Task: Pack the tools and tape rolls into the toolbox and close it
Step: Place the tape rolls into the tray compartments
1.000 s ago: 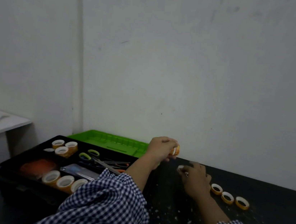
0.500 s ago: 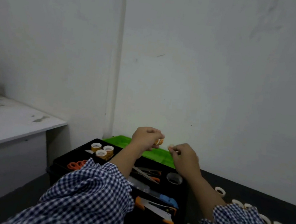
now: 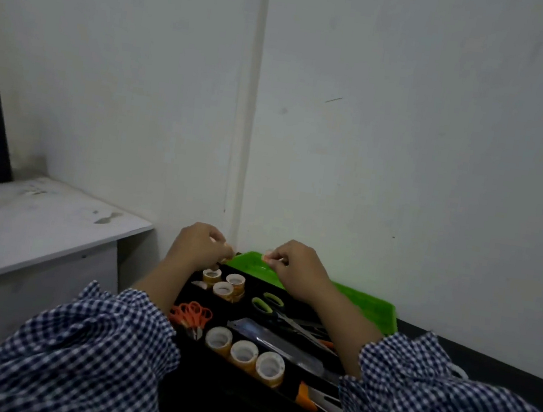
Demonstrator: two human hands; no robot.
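I am pinching a tape roll (image 3: 223, 247) in my left grip (image 3: 196, 247) and another, barely visible, in my right grip (image 3: 293, 266), poising both above the toolbox (image 3: 235, 367) rear compartment for stowing.

Both hands – left hand (image 3: 200, 248) and right hand (image 3: 296, 271) – hang above the far end of the open toolbox (image 3: 276, 396), and the air over the tray between the forearms is clear. Straight ahead the wall (image 3: 410, 137) and the raised green lid (image 3: 321, 290) block the way. Inside, tape rolls (image 3: 243, 354) fill the near compartment, more rolls (image 3: 223, 284) the far-left one (little room there). Scissors (image 3: 286, 318) lie across the middle. To the left – the white counter (image 3: 36, 226), well apart.
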